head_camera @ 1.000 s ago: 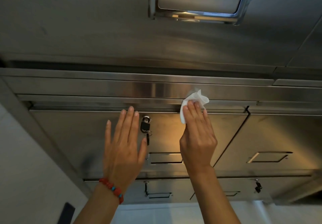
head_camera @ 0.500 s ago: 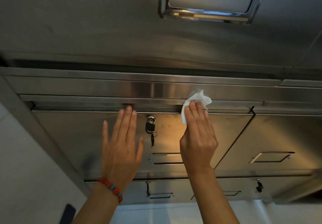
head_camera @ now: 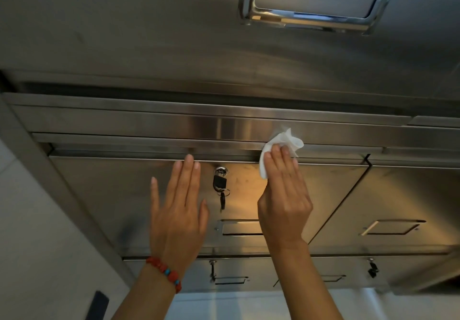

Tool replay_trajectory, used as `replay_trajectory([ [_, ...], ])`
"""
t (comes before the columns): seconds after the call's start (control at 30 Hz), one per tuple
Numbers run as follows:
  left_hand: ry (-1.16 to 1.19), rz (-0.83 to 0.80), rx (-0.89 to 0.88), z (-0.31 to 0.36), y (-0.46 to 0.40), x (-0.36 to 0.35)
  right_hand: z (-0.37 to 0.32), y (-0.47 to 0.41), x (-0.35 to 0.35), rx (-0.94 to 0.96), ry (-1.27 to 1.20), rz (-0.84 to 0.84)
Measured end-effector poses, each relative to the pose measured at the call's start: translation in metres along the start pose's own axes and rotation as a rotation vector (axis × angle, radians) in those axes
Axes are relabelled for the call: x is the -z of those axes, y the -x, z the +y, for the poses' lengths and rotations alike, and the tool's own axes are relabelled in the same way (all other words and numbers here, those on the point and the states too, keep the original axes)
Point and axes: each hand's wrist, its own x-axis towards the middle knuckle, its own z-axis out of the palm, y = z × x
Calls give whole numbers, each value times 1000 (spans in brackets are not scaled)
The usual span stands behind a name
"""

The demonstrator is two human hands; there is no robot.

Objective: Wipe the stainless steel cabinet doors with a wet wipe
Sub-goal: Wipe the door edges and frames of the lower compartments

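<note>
Barely moved in the last second: right hand (head_camera: 283, 195) fingers pressing wet wipe (head_camera: 281, 145) at cabinet door (head_camera: 124, 195) top edge, left hand (head_camera: 178, 210) spread flat alongside, wiping ongoing.

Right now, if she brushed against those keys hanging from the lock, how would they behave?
The keys hang loose from a ring below the lock, so they would probably swing and clink. They look small, likely light. Their dangling so near the wet wipe suggests it could snag.
</note>
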Motion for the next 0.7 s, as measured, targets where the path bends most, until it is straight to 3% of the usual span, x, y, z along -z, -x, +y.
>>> replay_trajectory([
  [0.13, -22, 22, -2, 1, 1, -2, 13, -1, 4, 43, 6, -12],
  [0.33, -71, 48, -16, 1, 2, -2, 4, 2, 0, -73, 16, 26],
  [0.53, -73, 65, -14, -1, 2, -3, 1, -1, -1, 53, 0, 2],
  [0.7, -66, 75, -31, -3, 3, -4, 7, 2, 0, -51, 23, 42],
])
